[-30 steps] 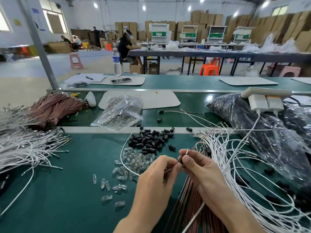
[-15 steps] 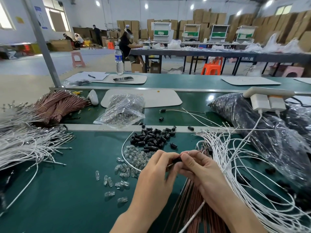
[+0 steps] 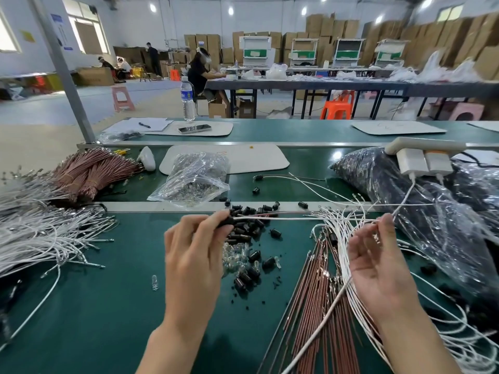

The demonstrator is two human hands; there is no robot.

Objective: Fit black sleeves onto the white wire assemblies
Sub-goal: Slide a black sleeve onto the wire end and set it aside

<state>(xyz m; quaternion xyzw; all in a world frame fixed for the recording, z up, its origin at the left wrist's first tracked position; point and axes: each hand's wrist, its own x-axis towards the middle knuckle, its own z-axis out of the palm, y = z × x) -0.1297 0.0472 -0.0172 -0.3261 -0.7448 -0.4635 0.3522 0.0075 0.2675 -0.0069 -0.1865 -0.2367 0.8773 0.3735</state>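
Green work bench point(image 3: 108, 319), viewed from the operator's side. The left hand point(image 3: 193, 255) pinches a black sleeve point(image 3: 226, 221) between thumb and fingertips. The sleeve sits at the very tip of the grip, well clear of the palm. Its white wire point(image 3: 270, 218) runs out to the right, level above the bench. The right hand point(image 3: 378, 265) has loosely curled fingers at the white wire bundle point(image 3: 337, 230), and no wire is plainly pinched.

Risk, in my judgement: with the far end unheld, the wire may back out of the sleeve or snag in the bundle. Just beyond, loose black sleeves point(image 3: 245, 230) lie under the wire, so a dropped sleeve would be lost among them.
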